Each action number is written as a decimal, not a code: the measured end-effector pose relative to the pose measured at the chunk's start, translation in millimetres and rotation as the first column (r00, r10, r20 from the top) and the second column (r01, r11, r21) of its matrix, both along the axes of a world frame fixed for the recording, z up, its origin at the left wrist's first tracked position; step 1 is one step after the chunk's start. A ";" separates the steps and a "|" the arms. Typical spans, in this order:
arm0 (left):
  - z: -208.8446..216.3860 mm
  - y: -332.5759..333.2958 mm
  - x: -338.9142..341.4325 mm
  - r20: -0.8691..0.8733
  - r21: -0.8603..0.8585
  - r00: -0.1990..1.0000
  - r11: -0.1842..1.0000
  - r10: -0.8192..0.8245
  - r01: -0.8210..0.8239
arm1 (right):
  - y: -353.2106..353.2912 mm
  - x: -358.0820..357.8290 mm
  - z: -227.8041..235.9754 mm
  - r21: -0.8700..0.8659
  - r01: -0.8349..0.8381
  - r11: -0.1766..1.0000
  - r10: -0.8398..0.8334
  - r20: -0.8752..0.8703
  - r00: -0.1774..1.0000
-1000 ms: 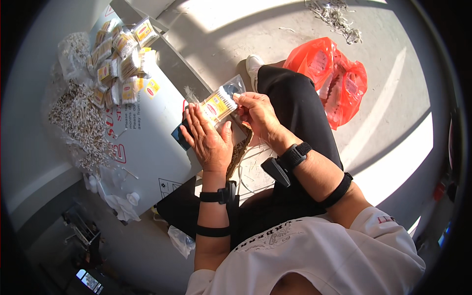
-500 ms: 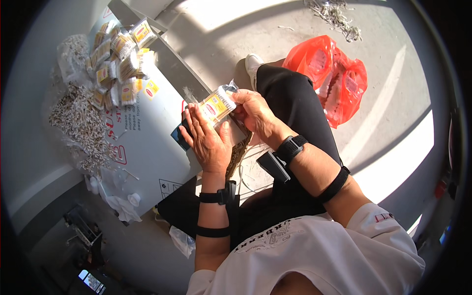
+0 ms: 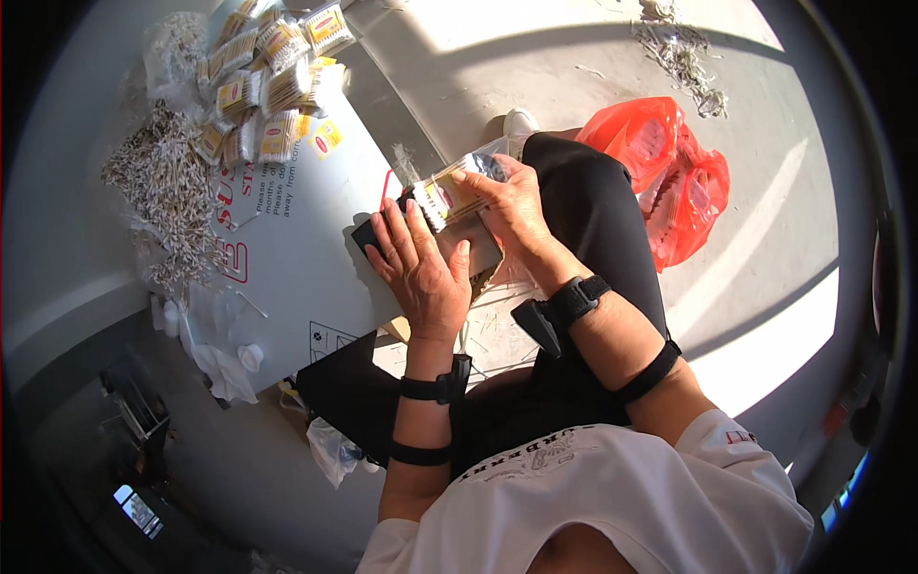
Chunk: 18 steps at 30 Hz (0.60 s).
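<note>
The swab packet (image 3: 435, 204) has tipped and slid from under the left hand (image 3: 421, 275), which lies flat, gripping nothing. At its one o'clock, the right hand's (image 3: 513, 206) grip pinches the packet, seemingly alone. Its label (image 3: 465, 200) is yellow; red lettering (image 3: 236, 263) marks the counter (image 3: 320, 273) towards nine.

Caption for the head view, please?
Right hand grips a swab packet, left hand by its end, red bag at right.

Swab packet (image 3: 443, 197) — glossy, smooth plastic
</note>
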<state>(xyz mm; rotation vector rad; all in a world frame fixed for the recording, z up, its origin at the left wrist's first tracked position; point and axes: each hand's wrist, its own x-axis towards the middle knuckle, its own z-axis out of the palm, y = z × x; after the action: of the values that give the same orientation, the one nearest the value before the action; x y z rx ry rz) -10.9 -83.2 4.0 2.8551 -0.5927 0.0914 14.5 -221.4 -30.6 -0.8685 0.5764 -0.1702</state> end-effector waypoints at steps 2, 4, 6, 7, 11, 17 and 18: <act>2.7 -0.3 -0.2 -0.015 0.058 1.000 0.998 -0.007 0.008 | 3.7 -0.2 0.1 0.009 -0.007 1.000 0.007 0.029 1.000; 2.4 -0.1 3.9 -0.070 0.091 0.997 0.995 -0.033 0.039 | 6.2 2.0 -1.3 -0.024 0.001 1.000 0.000 0.057 0.998; 1.2 6.9 4.9 -0.091 0.005 0.995 0.999 -0.050 0.051 | 6.5 -1.4 -2.6 -0.025 -0.007 1.000 0.008 0.057 0.998; -0.6 9.6 7.2 -0.107 -0.081 0.991 0.994 -0.080 0.072 | 5.5 -1.1 -1.8 -0.025 -0.004 1.000 0.006 0.060 0.998; -3.5 8.8 6.8 -0.094 -0.005 0.993 0.997 0.071 -0.071 | 6.5 -1.0 -0.8 0.085 0.024 0.996 -0.024 0.000 1.000; -0.8 -4.3 5.3 -0.131 0.075 0.991 0.997 0.032 -0.022 | 8.4 1.5 -5.4 -0.031 0.014 0.999 -0.013 0.009 1.000; -0.7 -5.1 5.3 -0.138 0.040 0.990 0.999 0.035 -0.029 | 8.0 1.2 -6.0 -0.091 0.006 0.996 -0.008 -0.019 1.000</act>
<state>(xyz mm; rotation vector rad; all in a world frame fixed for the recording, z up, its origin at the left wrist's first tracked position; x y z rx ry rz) -5.6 -88.3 3.3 2.8781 -0.5256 -0.1138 15.7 -213.3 -36.6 -0.9574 0.5930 -0.1957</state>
